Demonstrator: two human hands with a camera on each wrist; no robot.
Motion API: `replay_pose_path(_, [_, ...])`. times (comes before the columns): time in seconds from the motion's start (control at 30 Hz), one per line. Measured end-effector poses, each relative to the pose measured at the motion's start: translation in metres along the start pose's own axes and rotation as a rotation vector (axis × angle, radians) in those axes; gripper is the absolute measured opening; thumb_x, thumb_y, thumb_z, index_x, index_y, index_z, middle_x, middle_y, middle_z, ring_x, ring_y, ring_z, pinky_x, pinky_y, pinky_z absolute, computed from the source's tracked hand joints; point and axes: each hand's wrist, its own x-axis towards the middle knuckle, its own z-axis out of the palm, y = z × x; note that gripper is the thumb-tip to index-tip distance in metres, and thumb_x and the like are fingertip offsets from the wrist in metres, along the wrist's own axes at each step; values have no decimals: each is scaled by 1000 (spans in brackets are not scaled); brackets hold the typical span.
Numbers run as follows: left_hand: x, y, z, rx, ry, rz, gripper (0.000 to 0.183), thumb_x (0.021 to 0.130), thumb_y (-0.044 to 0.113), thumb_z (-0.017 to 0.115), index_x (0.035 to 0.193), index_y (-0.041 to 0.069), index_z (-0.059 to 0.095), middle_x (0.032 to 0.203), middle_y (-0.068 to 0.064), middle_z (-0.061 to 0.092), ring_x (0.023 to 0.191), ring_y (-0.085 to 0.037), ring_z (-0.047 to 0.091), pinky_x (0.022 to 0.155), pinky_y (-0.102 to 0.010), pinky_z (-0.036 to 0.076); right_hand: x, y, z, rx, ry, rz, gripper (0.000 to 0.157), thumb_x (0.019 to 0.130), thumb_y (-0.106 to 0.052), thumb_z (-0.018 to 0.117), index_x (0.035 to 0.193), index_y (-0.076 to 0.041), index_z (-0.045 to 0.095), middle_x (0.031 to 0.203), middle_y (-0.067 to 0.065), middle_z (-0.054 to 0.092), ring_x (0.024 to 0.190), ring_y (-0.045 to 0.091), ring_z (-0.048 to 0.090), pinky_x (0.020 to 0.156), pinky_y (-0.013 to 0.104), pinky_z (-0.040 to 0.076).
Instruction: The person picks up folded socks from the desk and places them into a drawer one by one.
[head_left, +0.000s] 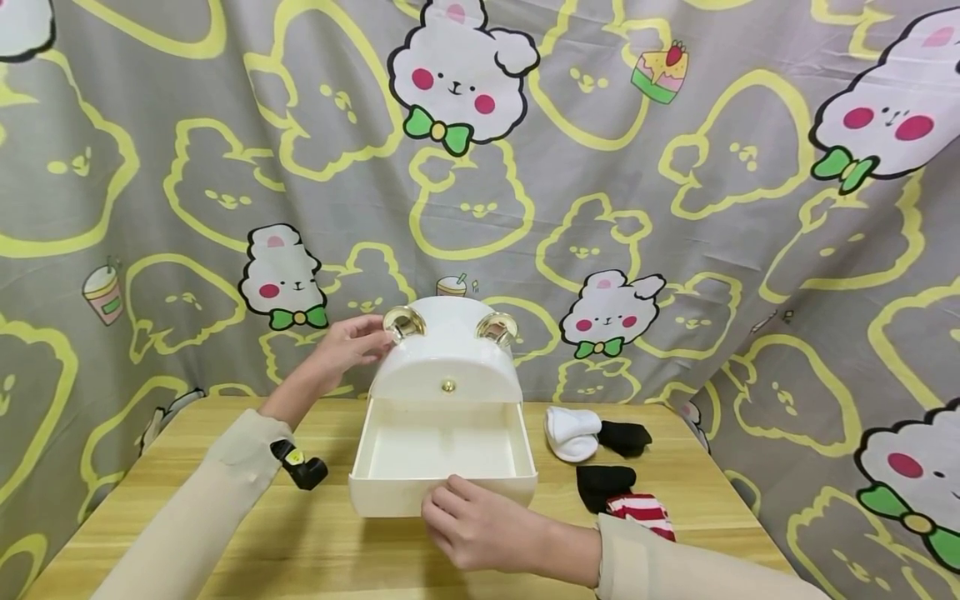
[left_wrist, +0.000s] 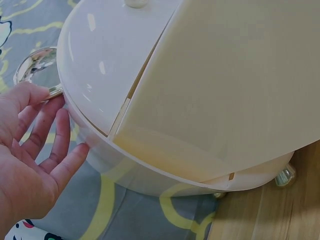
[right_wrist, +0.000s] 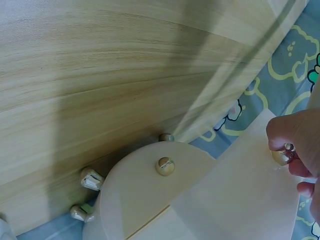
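Observation:
A white rounded storage box (head_left: 450, 342) with gold ring-shaped ears (head_left: 405, 323) stands on the table. Its lower drawer (head_left: 390, 497) is pulled out toward me, and the inside is bare. My right hand (head_left: 480, 521) is at the drawer front; in the right wrist view its thumb and fingers pinch the gold knob (right_wrist: 282, 157). Up at the box's left side, my left hand (head_left: 351, 343) holds the left ear between thumb and forefinger, while the other fingers spread beside the shell. The upper compartment, with its own gold knob (head_left: 448, 386), is closed.
Right of the box lie a white sock bundle (head_left: 572, 435), two black folded pieces, one at the back (head_left: 625, 438) and one in front (head_left: 604, 487), and a red-and-white striped piece (head_left: 642, 510). A patterned grey curtain (head_left: 360, 208) hangs behind the wooden table (head_left: 300, 533).

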Motion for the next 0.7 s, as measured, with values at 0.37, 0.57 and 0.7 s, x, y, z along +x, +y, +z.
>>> replay_pose_path(0.37, [-1,-1,2,7,-5,4,49,102,29,64,141,1,52,97,14,70,93,-6,65,114,-55,44,1,3,-10,-25,-27,-10,47,105,2,34,91,-18,73,94,-1,62,85,14,58,77,26,53])
replay_pose_path(0.57, [0,-1,2,17,-6,7,52,102,29,63,143,0,50,98,15,70,93,-5,66,114,-55,44,2,9,-13,-3,-8,-16,42,107,-4,36,94,-20,73,95,-3,62,84,13,56,75,25,49])
replay_pose_path(0.7, [1,-1,1,19,-7,14,52,102,31,64,142,1,52,97,14,70,93,-6,65,114,-56,43,3,13,-13,67,-24,-1,33,107,-11,39,98,-19,70,96,-4,61,86,13,55,76,26,47])
